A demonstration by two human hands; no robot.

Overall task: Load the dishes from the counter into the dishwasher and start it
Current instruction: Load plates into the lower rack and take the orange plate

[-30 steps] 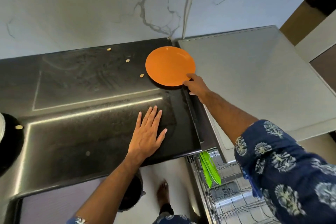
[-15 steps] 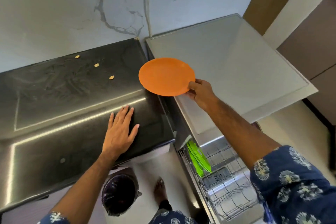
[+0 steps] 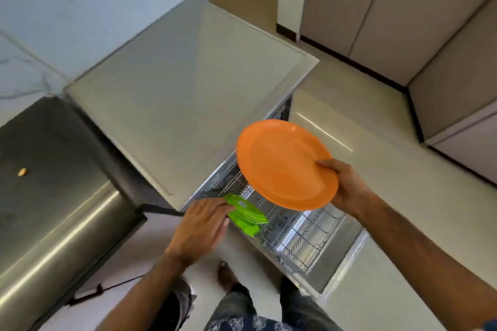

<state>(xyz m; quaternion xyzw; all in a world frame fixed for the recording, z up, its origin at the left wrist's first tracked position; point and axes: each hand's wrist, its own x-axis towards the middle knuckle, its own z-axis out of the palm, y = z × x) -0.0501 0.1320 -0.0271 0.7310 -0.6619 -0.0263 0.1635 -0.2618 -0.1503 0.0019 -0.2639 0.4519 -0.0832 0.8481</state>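
right hand point(image 3: 347, 185) grips the orange plate point(image 3: 285, 164) by its rim above the rack point(image 3: 304, 239); left hand point(image 3: 199, 228), fingers straight, touches green plates point(image 3: 247, 213).

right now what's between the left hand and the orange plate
In the head view, the green plates standing in the dishwasher rack lie between the left hand and the orange plate.

Both forearms are bare, with no watch or ring visible on the left hand point(image 3: 200, 226) or right hand point(image 3: 347, 185). Navy cloth with a pale floral print point(image 3: 242, 322) shows at the bottom edge, above grey faded trousers point(image 3: 236, 303) and a bare foot point(image 3: 224, 275).
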